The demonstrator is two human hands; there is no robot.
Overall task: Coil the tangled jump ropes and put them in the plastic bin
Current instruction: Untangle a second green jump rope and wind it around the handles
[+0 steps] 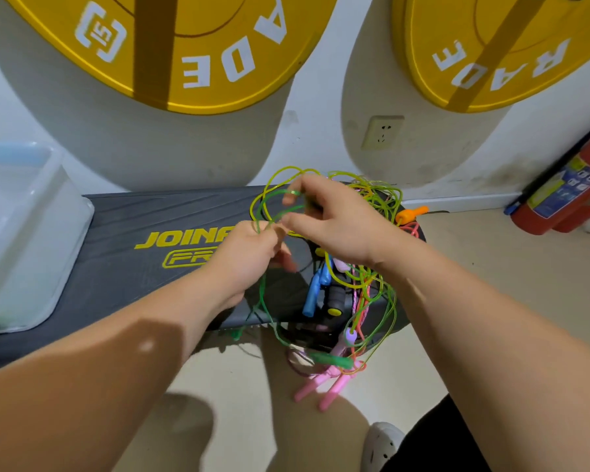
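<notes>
Centre frame: your left hand [249, 257] grips a green rope [261, 294]; your right hand [338, 226] pinches its loops above the tangle [365, 287]. Left edge: clear plastic bin [48, 185].

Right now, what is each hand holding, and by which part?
Both hold the green rope by its cord, not a handle: the left hand grips strands low, the right hand pinches a loop above.
</notes>
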